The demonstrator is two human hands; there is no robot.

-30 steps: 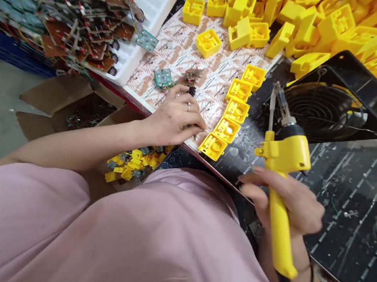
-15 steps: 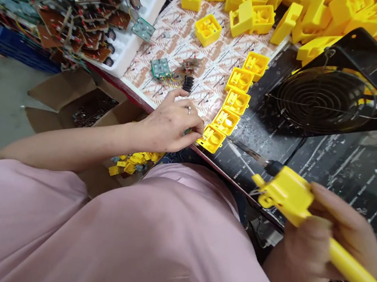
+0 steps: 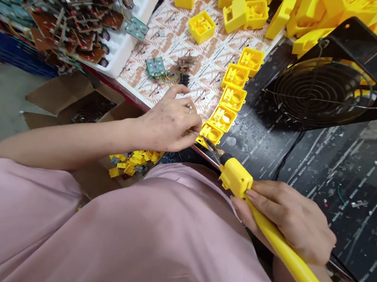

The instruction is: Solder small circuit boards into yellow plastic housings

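Observation:
My right hand (image 3: 289, 218) is wrapped round a yellow soldering iron (image 3: 268, 225), whose metal tip points left at the nearest yellow plastic housing (image 3: 210, 134). That housing ends a row of several yellow housings (image 3: 233, 96) lying along the edge of the black mat (image 3: 350, 174). My left hand (image 3: 170, 121), with a ring, rests at the table edge, fingers pinched together beside the nearest housing; what they pinch is too small to name. Small circuit boards with wires (image 3: 157, 67) lie just beyond the left hand.
A black fan (image 3: 329, 88) stands behind the mat. A heap of yellow housings (image 3: 342, 12) fills the back. A white tray (image 3: 139, 6) piled with circuit boards is at the left. A cardboard box (image 3: 82, 103) with yellow parts sits on the floor. My lap in pink cloth (image 3: 120, 240) fills the foreground.
My right hand swung the soldering iron down from upright and moved its tip left to the nearest housing. My left hand slid along the table edge toward that housing and pinched its fingers.

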